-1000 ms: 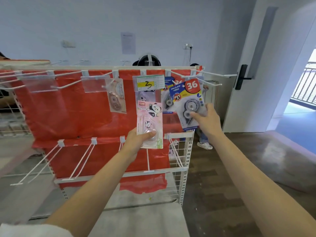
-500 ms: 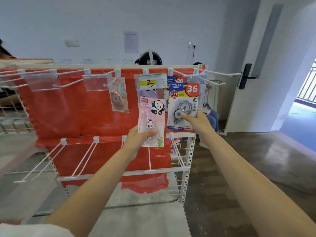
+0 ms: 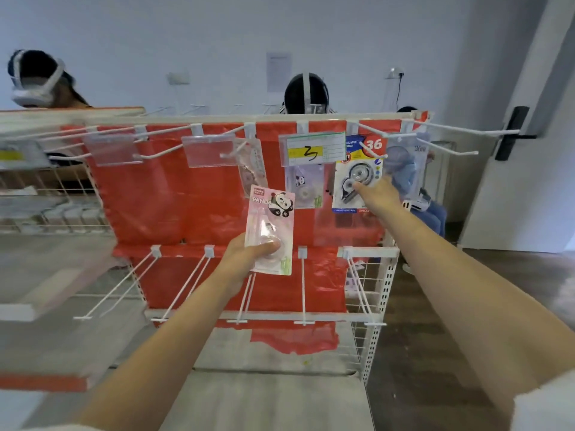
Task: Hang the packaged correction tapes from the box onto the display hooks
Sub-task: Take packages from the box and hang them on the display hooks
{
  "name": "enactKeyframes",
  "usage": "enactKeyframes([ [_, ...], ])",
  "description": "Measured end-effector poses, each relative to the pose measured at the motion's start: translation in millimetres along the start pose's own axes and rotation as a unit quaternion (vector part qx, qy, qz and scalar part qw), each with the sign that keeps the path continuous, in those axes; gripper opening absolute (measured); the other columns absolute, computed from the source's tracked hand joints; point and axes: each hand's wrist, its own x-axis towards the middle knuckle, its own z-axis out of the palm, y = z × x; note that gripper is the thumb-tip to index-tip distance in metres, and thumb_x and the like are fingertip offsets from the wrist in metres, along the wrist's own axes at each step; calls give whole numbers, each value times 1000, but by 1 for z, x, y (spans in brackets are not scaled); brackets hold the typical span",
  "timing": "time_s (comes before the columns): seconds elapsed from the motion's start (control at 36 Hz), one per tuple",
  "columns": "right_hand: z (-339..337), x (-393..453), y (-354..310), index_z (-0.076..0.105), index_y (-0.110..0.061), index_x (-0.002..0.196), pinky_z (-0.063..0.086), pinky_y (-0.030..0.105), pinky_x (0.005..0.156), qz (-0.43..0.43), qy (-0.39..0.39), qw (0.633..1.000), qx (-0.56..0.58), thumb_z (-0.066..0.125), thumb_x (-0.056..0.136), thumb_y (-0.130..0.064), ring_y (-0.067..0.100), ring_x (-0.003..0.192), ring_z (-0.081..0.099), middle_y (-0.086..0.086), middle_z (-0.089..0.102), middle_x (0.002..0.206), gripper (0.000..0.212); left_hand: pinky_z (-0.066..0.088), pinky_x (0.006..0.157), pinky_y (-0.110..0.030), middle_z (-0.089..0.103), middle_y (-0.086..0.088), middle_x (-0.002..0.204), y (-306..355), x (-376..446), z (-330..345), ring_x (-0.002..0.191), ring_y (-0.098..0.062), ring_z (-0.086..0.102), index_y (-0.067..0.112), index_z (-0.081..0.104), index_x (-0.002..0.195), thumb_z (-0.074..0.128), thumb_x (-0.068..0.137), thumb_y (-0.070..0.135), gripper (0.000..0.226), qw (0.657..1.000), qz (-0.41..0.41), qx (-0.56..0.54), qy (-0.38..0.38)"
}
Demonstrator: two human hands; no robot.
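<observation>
A white door (image 3: 525, 169) with a black lever handle (image 3: 511, 133) is standing right of the wall's small white paper notice (image 3: 279, 71).

1. My right hand (image 3: 378, 194) covers the lower right corner of the blue correction tape pack (image 3: 357, 178), so I cannot read the end of its bottom label or see how my fingers sit on it.
2. The price tag holder (image 3: 312, 148) hides the top of the panda pack (image 3: 303, 189) hanging behind it, hole and hook included.
3. My left thumb (image 3: 264, 246) covers part of the blister on the pink panda pack (image 3: 270, 230).
4. The clear pack (image 3: 404, 169) at far right is blurred; only "30m" reads.
5. The shelves (image 3: 46, 213) at left are smeared by motion.
6. Both my forearms run off the bottom edge.
</observation>
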Motion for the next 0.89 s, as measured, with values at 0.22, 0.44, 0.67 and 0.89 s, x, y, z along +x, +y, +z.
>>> enactKeyframes([
  [0.22, 11, 1, -3, 19, 2, 139, 37, 18, 62, 29, 22, 999, -24, 56, 97, -21, 37, 123, 48, 21, 43, 140, 60, 45, 101, -49, 72, -6, 106, 3, 7, -15, 102, -27, 67, 13, 63, 115, 75, 76, 10, 41, 1000, -1, 9, -2],
  [0.44, 19, -10, -4, 10, 1, 144, 42, 48, 98, 22, 31, 998, -43, 55, 95, -22, 45, 117, 52, 27, 50, 132, 70, 46, 100, -48, 72, -7, 106, 1, 6, -18, 101, -27, 67, 15, 64, 111, 76, 75, 9, 39, 1000, -7, 5, -23],
  [0.67, 17, -28, -5, 26, 3, 132, 43, 45, 88, -30, 65, 989, -126, 45, 94, -5, 46, 110, 55, 29, 54, 122, 44, 51, 91, -39, 73, -3, 102, 7, 4, -26, 96, -21, 69, 17, 65, 108, 73, 79, 7, 32, 998, -6, 6, -55],
  [0.89, 24, -55, -4, 19, -4, 143, 42, 52, 97, -8, 48, 967, -249, 44, 93, -4, 44, 119, 51, 22, 43, 139, 56, 53, 83, -33, 72, -6, 103, 9, 0, -38, 93, -22, 69, 16, 64, 105, 71, 79, 2, 30, 996, -3, 1, -84],
])
